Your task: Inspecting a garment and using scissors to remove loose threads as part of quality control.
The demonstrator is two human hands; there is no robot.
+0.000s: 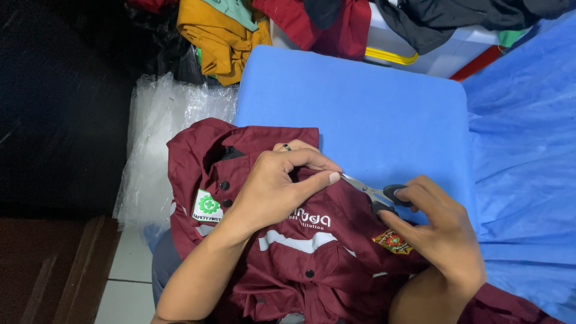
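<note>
A maroon work shirt (288,258) with black buttons, a green and white chest patch, white lettering and a round sleeve emblem lies bunched on a blue padded board (372,102). My left hand (276,186) pinches the shirt's fabric near the shoulder, thumb and fingers closed on the cloth. My right hand (441,231) grips a pair of black-handled scissors (375,195); their metal blades point left and meet the fabric right at my left fingertips.
A stack of clear plastic bags (162,138) lies left of the board. Mustard, red and dark garments (222,36) are piled at the back. Blue cloth (528,150) covers the right side. Dark floor and pale tiles show at the left.
</note>
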